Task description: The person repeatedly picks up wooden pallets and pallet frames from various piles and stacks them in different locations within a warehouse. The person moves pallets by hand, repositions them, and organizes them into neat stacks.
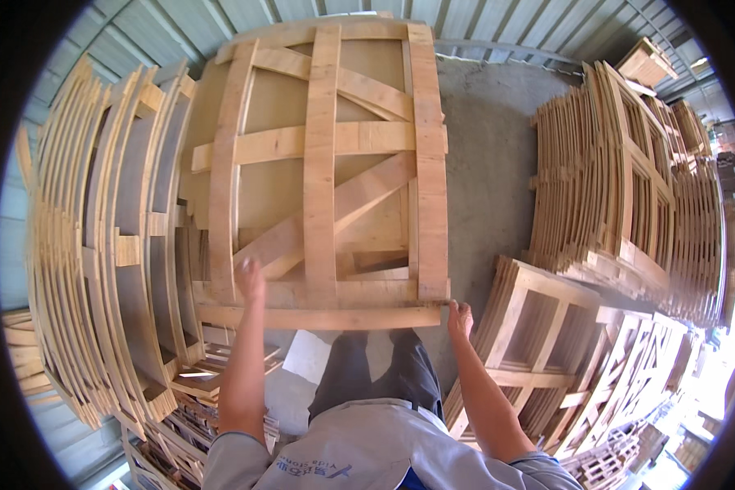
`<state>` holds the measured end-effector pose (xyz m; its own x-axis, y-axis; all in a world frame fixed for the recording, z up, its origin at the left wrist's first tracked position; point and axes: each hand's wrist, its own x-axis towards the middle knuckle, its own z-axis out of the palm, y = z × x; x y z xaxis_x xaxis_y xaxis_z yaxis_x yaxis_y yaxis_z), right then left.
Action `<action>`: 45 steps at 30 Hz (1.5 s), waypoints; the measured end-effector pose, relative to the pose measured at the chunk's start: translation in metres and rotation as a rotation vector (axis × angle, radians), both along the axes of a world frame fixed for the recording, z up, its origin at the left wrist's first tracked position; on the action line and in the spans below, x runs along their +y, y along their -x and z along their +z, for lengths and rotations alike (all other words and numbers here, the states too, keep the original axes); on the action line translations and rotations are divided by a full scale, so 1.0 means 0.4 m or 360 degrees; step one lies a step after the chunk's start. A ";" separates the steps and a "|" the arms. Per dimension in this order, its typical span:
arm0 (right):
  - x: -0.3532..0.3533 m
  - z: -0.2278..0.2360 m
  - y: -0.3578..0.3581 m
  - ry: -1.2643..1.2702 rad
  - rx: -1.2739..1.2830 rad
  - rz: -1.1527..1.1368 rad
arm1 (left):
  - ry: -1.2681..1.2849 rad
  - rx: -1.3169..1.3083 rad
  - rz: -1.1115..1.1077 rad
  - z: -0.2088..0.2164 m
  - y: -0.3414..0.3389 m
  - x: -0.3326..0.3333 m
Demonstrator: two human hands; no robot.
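Note:
In front of me a large wooden crate panel (322,163) lies on top of a stack, its slats crossing over diagonal braces and thin board. At the panel's near right corner is my right hand (461,318), with curled fingers against the edge. My left hand (251,280) is over the near left part of the panel, by the lower end of a diagonal brace. Motion smears its fingers, so their grip does not show. A plain wooden board edge (327,318) runs along the near side, below the slats.
Tall stacks of wooden frames (65,237) stand close on the left. More stacked frames (572,180) rise at the far right, and leaning lattice frames (539,327) crowd the near right. Concrete floor (490,147) runs between. A corrugated metal wall (498,28) closes the back.

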<state>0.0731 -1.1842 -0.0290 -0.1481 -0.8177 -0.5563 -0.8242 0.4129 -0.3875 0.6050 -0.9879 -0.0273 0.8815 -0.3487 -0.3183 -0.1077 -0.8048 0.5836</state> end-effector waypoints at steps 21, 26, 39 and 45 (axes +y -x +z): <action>-0.035 -0.028 -0.111 0.0306 -0.0351 -0.0010 | -0.0768 -0.0193 0.0212 -0.052 0.134 0.338; -0.026 0.025 -0.135 0.0105 -0.0166 -0.0042 | -0.0602 -0.0768 0.0161 -0.022 -0.030 0.268; 0.008 0.016 -0.138 0.0088 -0.0084 0.0085 | -0.0559 -0.0744 -0.0012 0.039 -0.184 0.171; -0.014 -0.014 -0.132 0.0073 -0.0221 0.0017 | -0.0633 -0.0291 -0.0142 0.115 -0.192 0.114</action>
<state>0.1259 -1.1899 -0.0346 -0.0633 -0.8439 -0.5328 -0.7656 0.3835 -0.5164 0.6816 -0.9421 0.0188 0.9078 -0.3080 -0.2848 -0.2596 -0.9458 0.1952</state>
